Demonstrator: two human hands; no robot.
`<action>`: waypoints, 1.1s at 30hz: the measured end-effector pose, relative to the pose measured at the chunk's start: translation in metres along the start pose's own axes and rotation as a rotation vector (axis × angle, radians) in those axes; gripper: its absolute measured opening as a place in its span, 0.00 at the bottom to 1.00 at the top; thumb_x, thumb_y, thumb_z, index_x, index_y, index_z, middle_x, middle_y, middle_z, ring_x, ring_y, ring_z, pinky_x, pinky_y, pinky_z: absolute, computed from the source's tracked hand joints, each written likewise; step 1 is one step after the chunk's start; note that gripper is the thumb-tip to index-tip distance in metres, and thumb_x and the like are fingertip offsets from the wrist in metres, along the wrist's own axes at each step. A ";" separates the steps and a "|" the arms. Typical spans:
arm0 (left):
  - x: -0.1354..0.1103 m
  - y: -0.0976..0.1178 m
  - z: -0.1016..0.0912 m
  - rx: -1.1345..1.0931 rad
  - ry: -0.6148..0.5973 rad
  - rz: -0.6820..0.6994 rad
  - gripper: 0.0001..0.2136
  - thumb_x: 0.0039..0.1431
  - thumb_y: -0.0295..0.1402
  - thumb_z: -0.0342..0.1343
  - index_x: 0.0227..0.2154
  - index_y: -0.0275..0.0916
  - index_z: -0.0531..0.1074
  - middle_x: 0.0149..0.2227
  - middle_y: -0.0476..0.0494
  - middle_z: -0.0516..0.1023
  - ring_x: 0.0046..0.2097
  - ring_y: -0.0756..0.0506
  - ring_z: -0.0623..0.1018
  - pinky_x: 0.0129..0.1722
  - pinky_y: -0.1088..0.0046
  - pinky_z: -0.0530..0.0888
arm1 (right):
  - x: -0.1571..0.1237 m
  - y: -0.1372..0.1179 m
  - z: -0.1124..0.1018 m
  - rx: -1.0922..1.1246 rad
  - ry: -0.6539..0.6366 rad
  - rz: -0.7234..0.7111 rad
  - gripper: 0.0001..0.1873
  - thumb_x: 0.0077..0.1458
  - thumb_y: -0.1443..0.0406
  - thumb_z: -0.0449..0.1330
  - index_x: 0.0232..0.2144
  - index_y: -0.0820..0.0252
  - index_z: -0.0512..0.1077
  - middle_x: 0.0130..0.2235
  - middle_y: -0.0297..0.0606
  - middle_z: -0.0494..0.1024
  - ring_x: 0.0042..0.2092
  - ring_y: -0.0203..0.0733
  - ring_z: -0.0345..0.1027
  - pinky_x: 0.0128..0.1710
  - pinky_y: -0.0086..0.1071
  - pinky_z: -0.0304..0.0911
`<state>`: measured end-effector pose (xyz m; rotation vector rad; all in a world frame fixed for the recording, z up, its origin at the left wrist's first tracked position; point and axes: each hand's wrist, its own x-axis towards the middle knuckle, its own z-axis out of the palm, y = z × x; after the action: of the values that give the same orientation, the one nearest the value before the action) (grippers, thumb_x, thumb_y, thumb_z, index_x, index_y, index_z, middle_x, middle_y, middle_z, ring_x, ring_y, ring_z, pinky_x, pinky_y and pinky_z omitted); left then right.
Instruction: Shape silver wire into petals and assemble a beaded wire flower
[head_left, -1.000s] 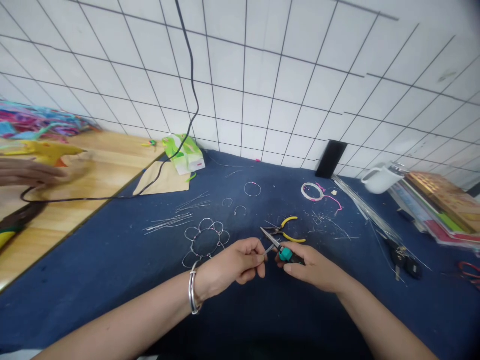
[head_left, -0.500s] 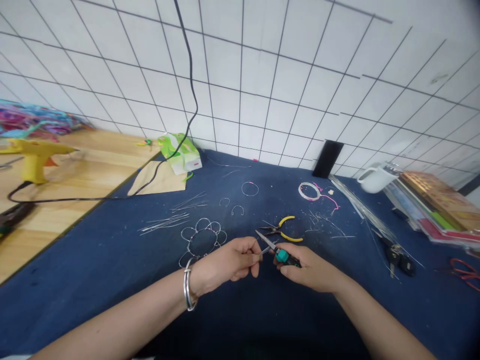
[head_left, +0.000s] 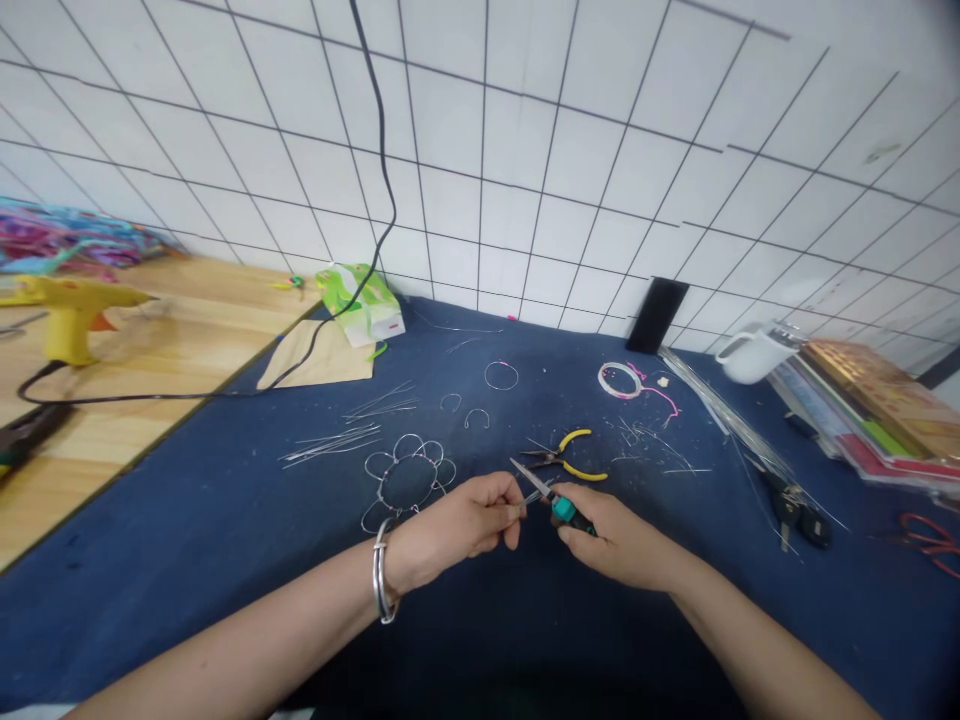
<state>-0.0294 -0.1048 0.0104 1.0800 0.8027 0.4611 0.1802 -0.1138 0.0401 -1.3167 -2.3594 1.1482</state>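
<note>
My left hand (head_left: 469,525), with a silver bangle (head_left: 381,580) at its wrist, pinches a thin wire (head_left: 534,496) between thumb and fingers. Close by on the right, my right hand (head_left: 626,540) is wrapped round long-nose pliers (head_left: 563,509) with teal and black handles. Their narrow jaws point up and left, near the wire; whether they grip it I cannot tell. Just beyond my hands lie yellow-handled pliers (head_left: 576,471), spread apart. A flower-shaped wire frame (head_left: 384,492) rests left of my left hand, partly covered by it.
Loose wires (head_left: 334,442) and a wire ring (head_left: 501,376) lie on the blue cloth (head_left: 187,560). A white ring with pink cord (head_left: 619,380), keys (head_left: 787,515) and a white mug (head_left: 754,358) are to the right. A yellow glue gun (head_left: 71,320) stands at left, its cable running upward.
Both hands stay almost in place, still holding the wire and the pliers. The view has shifted very slightly.
</note>
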 end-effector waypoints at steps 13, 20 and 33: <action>-0.007 -0.002 0.008 0.033 0.030 0.116 0.03 0.57 0.30 0.45 0.31 0.37 0.61 0.23 0.52 0.67 0.21 0.56 0.56 0.21 0.78 0.53 | -0.006 0.002 0.013 -0.077 0.120 0.107 0.22 0.56 0.57 0.49 0.52 0.56 0.61 0.48 0.41 0.69 0.48 0.44 0.62 0.49 0.40 0.55; -0.007 -0.005 0.012 0.057 0.065 0.133 0.03 0.57 0.30 0.45 0.30 0.37 0.61 0.23 0.53 0.66 0.21 0.56 0.56 0.22 0.78 0.54 | -0.004 -0.002 0.013 -0.087 0.140 0.101 0.18 0.56 0.57 0.50 0.46 0.56 0.65 0.44 0.40 0.71 0.46 0.44 0.63 0.46 0.39 0.57; -0.011 -0.005 0.010 0.145 0.097 0.204 0.05 0.58 0.32 0.44 0.30 0.37 0.62 0.24 0.52 0.66 0.22 0.54 0.58 0.22 0.78 0.54 | 0.000 -0.002 0.025 -0.169 0.217 0.089 0.15 0.50 0.65 0.55 0.42 0.59 0.63 0.38 0.39 0.70 0.39 0.42 0.63 0.40 0.35 0.57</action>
<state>-0.0293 -0.1201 0.0125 1.2886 0.8246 0.6393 0.1665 -0.1277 0.0249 -1.5303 -2.2991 0.7944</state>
